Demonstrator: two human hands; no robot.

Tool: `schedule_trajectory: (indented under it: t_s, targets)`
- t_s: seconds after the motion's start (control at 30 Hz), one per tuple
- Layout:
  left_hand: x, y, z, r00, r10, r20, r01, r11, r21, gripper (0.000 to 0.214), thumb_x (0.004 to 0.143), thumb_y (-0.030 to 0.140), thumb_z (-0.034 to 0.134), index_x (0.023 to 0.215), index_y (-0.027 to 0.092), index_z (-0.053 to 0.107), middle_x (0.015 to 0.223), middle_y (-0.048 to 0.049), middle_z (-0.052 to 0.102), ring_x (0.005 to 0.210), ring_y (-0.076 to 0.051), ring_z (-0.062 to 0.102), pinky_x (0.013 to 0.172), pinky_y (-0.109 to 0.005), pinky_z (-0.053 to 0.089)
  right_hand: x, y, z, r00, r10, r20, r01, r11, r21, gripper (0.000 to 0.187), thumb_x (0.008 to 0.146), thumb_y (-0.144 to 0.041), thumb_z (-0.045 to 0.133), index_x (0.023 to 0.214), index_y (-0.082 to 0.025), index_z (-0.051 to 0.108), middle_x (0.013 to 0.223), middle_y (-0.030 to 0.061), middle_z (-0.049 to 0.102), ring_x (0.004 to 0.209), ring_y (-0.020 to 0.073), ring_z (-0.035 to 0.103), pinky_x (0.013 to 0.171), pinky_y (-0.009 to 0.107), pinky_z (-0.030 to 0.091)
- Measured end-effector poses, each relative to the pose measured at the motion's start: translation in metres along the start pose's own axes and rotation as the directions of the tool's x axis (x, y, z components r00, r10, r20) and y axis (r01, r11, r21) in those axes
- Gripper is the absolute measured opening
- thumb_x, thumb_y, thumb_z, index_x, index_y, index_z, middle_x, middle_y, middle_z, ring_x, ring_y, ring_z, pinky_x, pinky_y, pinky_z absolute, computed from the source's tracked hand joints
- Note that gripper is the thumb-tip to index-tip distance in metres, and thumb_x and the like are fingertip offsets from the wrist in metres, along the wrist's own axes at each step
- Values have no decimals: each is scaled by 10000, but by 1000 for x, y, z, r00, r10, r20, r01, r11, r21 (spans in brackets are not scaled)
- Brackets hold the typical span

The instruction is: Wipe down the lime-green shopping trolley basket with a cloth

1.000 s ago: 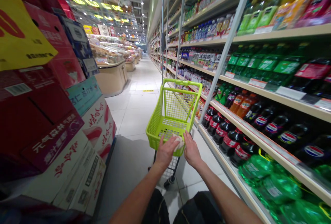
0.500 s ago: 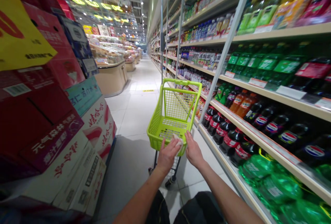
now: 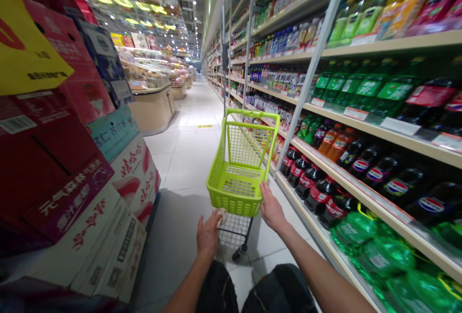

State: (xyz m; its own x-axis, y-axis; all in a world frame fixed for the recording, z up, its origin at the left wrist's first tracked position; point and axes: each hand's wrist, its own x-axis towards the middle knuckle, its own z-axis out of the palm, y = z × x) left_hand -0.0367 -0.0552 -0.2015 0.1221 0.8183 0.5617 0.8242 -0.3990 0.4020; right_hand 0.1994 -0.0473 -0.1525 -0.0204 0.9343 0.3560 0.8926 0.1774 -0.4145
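A lime-green shopping cart (image 3: 234,202) with a mesh basket stands on the aisle floor in front of my knees; nothing lies in the basket. My left hand (image 3: 209,233) is below the basket's near left corner, closed on a crumpled whitish cloth (image 3: 222,217) by the cart's dark frame. Whether the cloth touches the frame or the basket's underside I cannot tell. Against the right side of the basket rests my right hand (image 3: 270,207), its fingers stretched along the rim and the thumb side hidden from clear view.
Shelves of drink bottles (image 3: 371,86) run along the right, with large green bottles (image 3: 382,255) at the bottom. Stacked drink cartons (image 3: 72,168) rise close on the left. A tiled aisle (image 3: 191,159) leads away past a display counter (image 3: 151,110).
My left hand, with the cloth, has moved from the basket's near rim down and left to below its corner. My right hand stays at the basket's right side.
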Motion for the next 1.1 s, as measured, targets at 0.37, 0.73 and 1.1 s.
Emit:
schedule_trajectory:
  t_s: [0.37,0.73,1.1]
  targets:
    - [4,37,12,960,272,-73,-277,958,-69,312,806,85,371,954,250,591,1034,-28,658,969,-139,599,1006,-407,299,5,-5,-6,999,12,41,-13,1000,10,714,625,21,366,1329,-68,283,1425,152,192,1281,219,266,1005,386,328]
    - [17,56,29,768,631,105,-632,774,-32,268,854,159,399,1027,272,569,1081,2,639,1069,-114,535,1055,-375,203,16,-3,-27,985,-4,175,-3,999,41,707,621,28,355,1312,-119,342,1414,104,242,1263,190,307,1002,344,330]
    - [24,52,30,775,628,74,-629,777,-16,238,862,187,399,959,254,606,1061,3,648,1068,-125,535,1056,-375,194,17,-8,-30,978,-7,207,-5,998,59,690,630,6,369,1310,-107,341,1420,105,224,1252,187,329,994,333,339]
